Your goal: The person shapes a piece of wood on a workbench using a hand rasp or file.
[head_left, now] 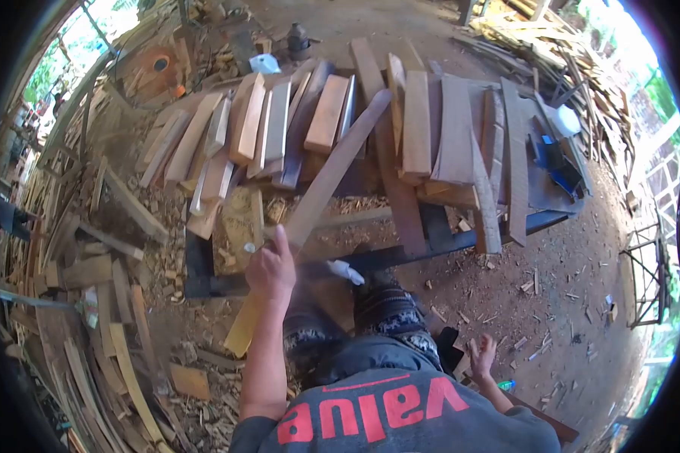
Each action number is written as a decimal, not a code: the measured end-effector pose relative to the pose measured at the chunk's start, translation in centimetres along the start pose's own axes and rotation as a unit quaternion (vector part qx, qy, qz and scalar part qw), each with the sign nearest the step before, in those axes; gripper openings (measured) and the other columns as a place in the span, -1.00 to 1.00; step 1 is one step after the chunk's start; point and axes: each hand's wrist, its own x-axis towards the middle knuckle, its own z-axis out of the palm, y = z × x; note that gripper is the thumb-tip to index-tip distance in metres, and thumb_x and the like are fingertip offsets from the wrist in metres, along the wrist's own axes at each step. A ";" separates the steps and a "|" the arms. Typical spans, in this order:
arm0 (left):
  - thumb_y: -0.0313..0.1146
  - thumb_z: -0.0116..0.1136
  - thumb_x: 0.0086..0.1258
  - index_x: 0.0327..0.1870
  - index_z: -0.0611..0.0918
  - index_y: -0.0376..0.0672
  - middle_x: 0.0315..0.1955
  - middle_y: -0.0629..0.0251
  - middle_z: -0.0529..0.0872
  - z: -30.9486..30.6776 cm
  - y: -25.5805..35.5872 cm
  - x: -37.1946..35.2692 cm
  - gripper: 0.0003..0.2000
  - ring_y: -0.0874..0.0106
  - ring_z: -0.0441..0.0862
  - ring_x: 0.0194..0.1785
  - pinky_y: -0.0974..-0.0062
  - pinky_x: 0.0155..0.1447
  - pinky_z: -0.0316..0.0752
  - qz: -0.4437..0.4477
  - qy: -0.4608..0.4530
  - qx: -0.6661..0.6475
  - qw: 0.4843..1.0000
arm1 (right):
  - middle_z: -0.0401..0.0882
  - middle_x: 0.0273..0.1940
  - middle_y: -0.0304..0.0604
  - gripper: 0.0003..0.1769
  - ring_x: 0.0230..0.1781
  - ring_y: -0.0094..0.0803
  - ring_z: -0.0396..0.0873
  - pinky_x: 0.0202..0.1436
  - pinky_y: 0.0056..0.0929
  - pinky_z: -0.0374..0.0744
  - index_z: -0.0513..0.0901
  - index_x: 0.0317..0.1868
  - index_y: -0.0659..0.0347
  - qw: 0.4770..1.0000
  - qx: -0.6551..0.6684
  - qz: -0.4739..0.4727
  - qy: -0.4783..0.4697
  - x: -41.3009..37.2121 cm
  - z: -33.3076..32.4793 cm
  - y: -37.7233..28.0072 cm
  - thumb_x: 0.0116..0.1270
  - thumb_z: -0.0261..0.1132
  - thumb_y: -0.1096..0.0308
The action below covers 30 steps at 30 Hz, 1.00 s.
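Note:
My left hand [270, 268] is stretched forward and gripped around a long wooden plank [332, 177]. The plank runs diagonally from near my knee up over a stack of boards [400, 128], its far end resting on them. My right hand [482, 356] hangs low at my right side, fingers spread, holding nothing, just above the dirt. I am seated, with patterned trousers and a grey shirt with red letters visible below.
Many cut boards lean side by side across a dark metal frame [461, 241]. Offcuts and slats are heaped at left [91, 302] and top right [567, 60]. A blue tool [555, 162] lies on the right end of the bench. Sawdust-covered dirt ground spreads right.

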 end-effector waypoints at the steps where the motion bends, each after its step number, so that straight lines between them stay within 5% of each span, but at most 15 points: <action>1: 0.32 -0.51 0.46 -0.21 0.75 -0.23 -0.32 -0.11 0.73 -0.1 -0.1 0.0 -0.18 -0.12 0.66 -0.14 0.02 0.01 0.52 -0.009 -0.007 0.008 1.000 | 0.54 -0.10 0.03 -0.68 -0.09 -0.09 0.53 -0.01 -0.23 0.50 0.54 -0.04 0.23 0.998 0.029 -0.032 0.054 1.6 -0.5 -1.0 0.32 0.30 0.21; 2: 0.34 -0.51 0.45 -0.20 0.74 -0.26 -0.31 -0.14 0.73 -0.3 0.0 0.0 -0.17 -0.12 0.66 -0.11 0.03 0.05 0.51 -0.006 0.014 -0.001 1.000 | 0.53 -0.37 -0.09 -0.91 -0.36 -0.30 0.51 -0.22 -0.36 0.49 0.51 -0.26 0.29 0.987 0.080 -0.080 0.116 2.1 -1.8 -5.6 0.37 0.19 0.44; 3: 0.35 -0.51 0.44 -0.18 0.73 -0.28 -0.29 -0.17 0.72 -0.2 0.3 -0.3 -0.15 -0.12 0.65 -0.09 0.04 0.08 0.50 0.004 0.025 -0.008 1.000 | 0.50 -0.44 -0.15 -0.94 -0.40 -0.45 0.46 -0.24 -0.43 0.47 0.52 -0.27 0.28 0.985 0.153 -0.027 0.070 2.9 -2.8 -9.0 0.39 0.16 0.47; 7: 0.39 -0.57 0.42 -0.16 0.72 -0.34 -0.26 -0.20 0.71 -0.5 0.8 -0.4 -0.09 -0.11 0.64 -0.03 0.04 0.10 0.50 -0.034 -0.015 0.018 0.999 | 0.48 -0.40 -0.21 -0.91 -0.34 -0.56 0.46 -0.23 -0.51 0.50 0.55 -0.19 0.26 0.938 0.264 -0.224 0.030 1.7 -7.8 -26.7 0.30 0.19 0.56; 10: 0.43 -0.56 0.39 -0.20 0.74 -0.28 -0.28 -0.16 0.73 1.2 -0.4 0.9 -0.08 -0.11 0.65 -0.05 0.03 0.08 0.50 -0.023 0.007 0.051 0.998 | 0.53 -0.30 -0.04 -0.86 -0.33 -0.12 0.58 -0.28 -0.31 0.55 0.54 -0.17 0.24 0.859 0.201 -0.471 -0.024 2.4 -10.0 -34.8 0.26 0.23 0.55; 15: 0.46 -0.56 0.36 -0.15 0.75 -0.21 -0.27 -0.07 0.74 1.1 0.0 0.4 -0.09 -0.07 0.65 -0.04 0.02 0.03 0.50 -0.023 0.032 0.051 0.998 | 0.57 -0.15 0.09 -0.58 -0.09 0.00 0.59 -0.02 -0.12 0.56 0.54 -0.07 0.33 0.805 0.131 -0.542 -0.202 1.9 -8.0 -43.7 0.34 0.25 0.08; 21: 0.44 -0.58 0.38 0.01 0.70 -0.11 -0.11 -0.08 0.71 0.9 0.0 0.5 -0.13 -0.08 0.61 0.04 0.04 0.11 0.46 -0.038 0.009 0.059 0.997 | 0.64 -0.18 0.09 -0.48 -0.08 0.00 0.64 -0.11 -0.06 0.59 0.55 -0.10 0.39 0.754 -0.052 -0.540 -0.369 -0.2 -6.3 -49.4 0.21 0.37 0.05; 24: 0.38 -0.50 0.43 0.14 0.62 -0.07 -0.05 -0.11 0.68 1.5 -1.1 1.6 -0.22 -0.11 0.59 0.06 0.06 0.18 0.44 -0.092 0.008 0.119 0.989 | 0.70 -0.16 -0.03 -0.54 -0.05 -0.10 0.67 -0.20 -0.10 0.62 0.61 -0.09 0.31 0.786 -0.162 -0.532 -0.271 -1.7 -3.7 -51.1 0.11 0.42 0.15; 25: 0.29 -0.33 0.47 0.18 0.57 -0.18 -0.01 -0.09 0.67 1.2 -1.8 1.5 -0.30 -0.04 0.58 0.11 0.13 0.23 0.43 -0.034 -0.042 0.131 0.990 | 0.70 -0.09 -0.11 -0.45 -0.02 -0.17 0.65 -0.24 -0.07 0.62 0.61 0.03 0.25 0.791 -0.236 -0.485 -0.289 -2.4 -4.3 -52.6 0.02 0.46 0.21; 26: 0.19 -0.18 0.48 0.15 0.56 -0.31 0.02 -0.06 0.66 -0.6 3.0 -1.8 -0.35 0.06 0.58 0.13 0.21 0.23 0.47 -0.085 -0.073 -0.147 0.983 | 0.68 -0.03 -0.19 -0.37 -0.02 -0.14 0.64 -0.28 0.01 0.59 0.61 0.13 0.14 0.737 -0.327 -0.508 -0.303 -2.8 -7.4 -54.2 -0.02 0.47 0.20; 27: 0.19 -0.18 0.48 0.15 0.56 -0.31 0.02 -0.06 0.66 1.5 8.0 -2.7 -0.35 0.06 0.58 0.13 0.21 0.23 0.47 -0.043 -0.094 -0.188 0.977 | 0.70 -0.09 -0.34 -0.42 -0.06 -0.14 0.63 -0.30 0.04 0.56 0.66 0.07 0.00 0.711 -0.182 -0.655 -0.181 -3.7 -9.1 -53.3 -0.05 0.50 0.14; 28: 0.19 -0.19 0.48 0.13 0.57 -0.31 0.00 -0.07 0.67 2.5 12.3 -4.5 -0.35 0.06 0.58 0.12 0.21 0.22 0.47 0.015 -0.125 -0.211 0.969 | 0.60 0.09 -0.31 -0.39 0.06 -0.20 0.57 -0.28 0.03 0.57 0.63 0.13 -0.07 0.677 -0.429 -0.554 -0.223 -5.8 -6.5 -57.7 -0.02 0.48 0.13; 29: 0.20 -0.20 0.48 0.11 0.58 -0.31 -0.01 -0.07 0.67 3.0 15.6 -6.0 -0.34 0.06 0.59 0.11 0.20 0.21 0.47 0.071 -0.151 -0.217 0.962 | 0.54 0.17 -0.21 -0.39 0.09 -0.28 0.56 -0.20 -0.01 0.60 0.59 0.16 0.05 0.576 -0.512 -0.583 -0.259 -7.7 -6.6 -60.9 0.06 0.44 0.09; 30: 0.21 -0.21 0.48 0.10 0.59 -0.32 -0.03 -0.08 0.67 3.3 17.6 -7.3 -0.34 0.05 0.59 0.10 0.20 0.20 0.48 0.119 -0.167 -0.208 0.956 | 0.54 0.17 -0.21 -0.39 0.09 -0.28 0.56 -0.20 -0.01 0.60 0.59 0.16 0.05 0.601 -0.510 -0.564 -0.246 -6.7 -5.2 -61.6 0.06 0.44 0.09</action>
